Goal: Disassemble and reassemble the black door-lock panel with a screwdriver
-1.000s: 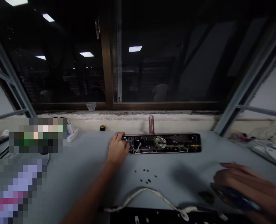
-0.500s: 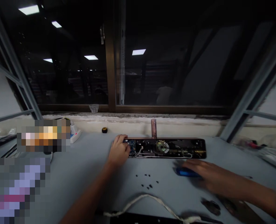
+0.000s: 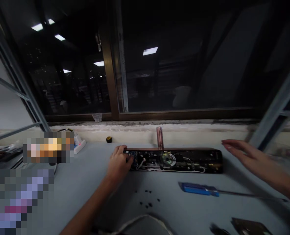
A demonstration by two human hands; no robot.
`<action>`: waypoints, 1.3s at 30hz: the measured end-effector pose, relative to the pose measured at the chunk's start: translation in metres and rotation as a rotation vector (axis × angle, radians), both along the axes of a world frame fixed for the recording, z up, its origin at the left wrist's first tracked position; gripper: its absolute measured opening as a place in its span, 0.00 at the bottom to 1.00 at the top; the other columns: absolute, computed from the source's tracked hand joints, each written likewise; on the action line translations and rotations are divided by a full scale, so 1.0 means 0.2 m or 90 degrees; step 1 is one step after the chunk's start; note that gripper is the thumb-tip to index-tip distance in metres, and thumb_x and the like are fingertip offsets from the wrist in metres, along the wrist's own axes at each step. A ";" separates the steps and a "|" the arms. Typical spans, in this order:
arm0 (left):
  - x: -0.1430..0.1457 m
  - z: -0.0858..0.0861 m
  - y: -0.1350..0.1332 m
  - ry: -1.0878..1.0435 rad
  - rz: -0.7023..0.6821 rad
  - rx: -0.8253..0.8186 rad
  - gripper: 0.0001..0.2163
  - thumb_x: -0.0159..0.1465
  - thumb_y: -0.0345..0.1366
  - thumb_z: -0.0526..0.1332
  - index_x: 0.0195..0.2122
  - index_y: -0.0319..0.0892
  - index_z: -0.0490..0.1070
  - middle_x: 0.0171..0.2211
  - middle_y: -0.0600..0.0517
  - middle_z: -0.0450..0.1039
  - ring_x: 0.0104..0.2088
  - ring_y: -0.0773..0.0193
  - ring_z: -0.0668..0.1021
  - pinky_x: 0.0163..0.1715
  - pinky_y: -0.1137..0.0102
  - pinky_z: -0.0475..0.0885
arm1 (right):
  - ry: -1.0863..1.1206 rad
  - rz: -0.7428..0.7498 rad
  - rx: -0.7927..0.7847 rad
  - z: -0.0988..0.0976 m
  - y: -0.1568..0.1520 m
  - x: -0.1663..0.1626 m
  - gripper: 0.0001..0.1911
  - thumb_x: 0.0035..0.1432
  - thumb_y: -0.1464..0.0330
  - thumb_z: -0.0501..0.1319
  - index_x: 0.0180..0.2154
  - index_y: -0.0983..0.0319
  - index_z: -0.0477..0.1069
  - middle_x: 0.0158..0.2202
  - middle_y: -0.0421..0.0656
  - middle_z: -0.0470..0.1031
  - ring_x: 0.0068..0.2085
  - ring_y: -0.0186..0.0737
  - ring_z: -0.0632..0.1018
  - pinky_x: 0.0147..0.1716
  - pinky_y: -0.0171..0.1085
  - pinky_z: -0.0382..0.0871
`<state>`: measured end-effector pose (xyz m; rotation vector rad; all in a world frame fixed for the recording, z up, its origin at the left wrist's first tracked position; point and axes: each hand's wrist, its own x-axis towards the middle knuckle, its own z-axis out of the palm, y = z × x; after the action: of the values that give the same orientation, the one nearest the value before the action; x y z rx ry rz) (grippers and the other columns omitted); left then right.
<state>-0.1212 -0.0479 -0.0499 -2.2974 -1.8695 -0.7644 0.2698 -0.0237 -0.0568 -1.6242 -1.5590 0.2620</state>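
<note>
A long black housing (image 3: 194, 160) lies on the table with its inside facing up, showing a circuit board, a round coil-like part and white wires. My left hand (image 3: 119, 161) grips its left end, fingers over the far edge and thumb on the near side. Behind the housing a copper-coloured tube (image 3: 160, 138) points up. Off the right end, my right hand (image 3: 250, 155) is held in the air with fingers stretched out, holding nothing. A blue-handled screwdriver (image 3: 199, 189) lies in front of the housing. Several small dark pieces (image 3: 148, 205), perhaps screws, are scattered nearer me.
A white cord (image 3: 145, 218) curves along the front edge. Dark flat parts (image 3: 250, 226) lie at front right. A small black-and-gold round object (image 3: 109, 139) stands near the wall, a clear cup (image 3: 97, 117) on the sill, and a white power strip (image 3: 80, 146) to the left.
My right hand has let go of the blue screwdriver, now on the table, and moved up and right past the housing's end. My left hand keeps its grip while the view shifts slightly.
</note>
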 end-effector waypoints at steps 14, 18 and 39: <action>0.03 0.06 0.11 0.054 0.043 -0.028 0.12 0.54 0.29 0.52 0.19 0.38 0.73 0.43 0.46 0.72 0.47 0.57 0.69 0.52 0.67 0.60 | -0.028 0.216 -0.019 -0.17 -0.02 -0.16 0.40 0.44 0.59 0.61 0.57 0.60 0.49 0.50 0.49 0.60 0.51 0.47 0.67 0.49 0.42 0.62; 0.02 0.04 0.12 0.038 0.039 0.001 0.12 0.54 0.31 0.52 0.16 0.39 0.70 0.43 0.46 0.72 0.47 0.56 0.68 0.52 0.65 0.60 | -0.040 0.179 -0.024 -0.17 -0.02 -0.18 0.38 0.44 0.62 0.61 0.56 0.57 0.49 0.47 0.46 0.59 0.45 0.46 0.71 0.45 0.43 0.64; 0.01 -0.01 0.08 0.068 0.002 0.062 0.13 0.55 0.32 0.50 0.16 0.40 0.68 0.50 0.48 0.67 0.51 0.53 0.64 0.50 0.58 0.62 | -0.019 0.188 -0.022 -0.18 -0.01 -0.21 0.39 0.42 0.66 0.62 0.55 0.55 0.48 0.45 0.44 0.57 0.45 0.45 0.70 0.45 0.41 0.63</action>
<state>-0.1184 -0.0316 -0.0515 -2.2284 -1.7511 -0.7001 0.2285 -0.0252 -0.0929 -1.4256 -1.8249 0.4249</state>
